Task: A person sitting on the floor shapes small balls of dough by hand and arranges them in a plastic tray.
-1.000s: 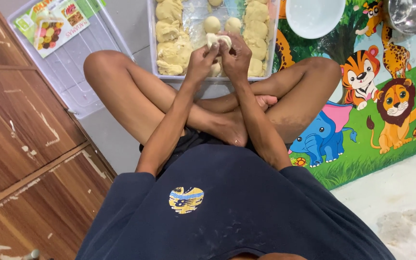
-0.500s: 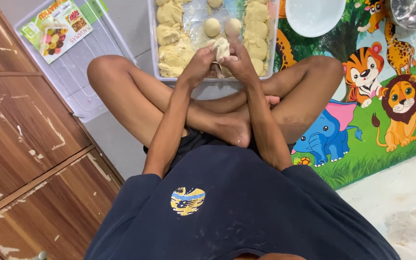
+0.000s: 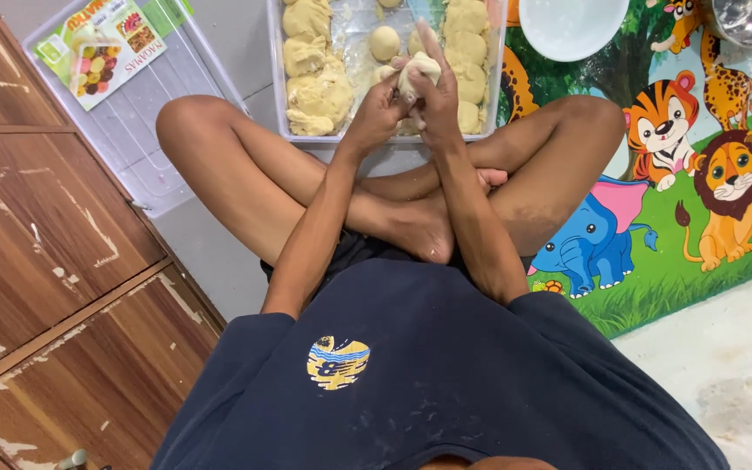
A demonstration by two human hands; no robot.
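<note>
Both hands up over the clear plastic tub: left hand and right hand pinching a pale soft dough lump between their fingertips, yellow dough mounds below.

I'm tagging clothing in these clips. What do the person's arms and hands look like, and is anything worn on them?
Both arms are bare from the short sleeves of a dark navy T-shirt down. The left hand and right hand are bare: no gloves, no watch, rings or bands visible.
</note>
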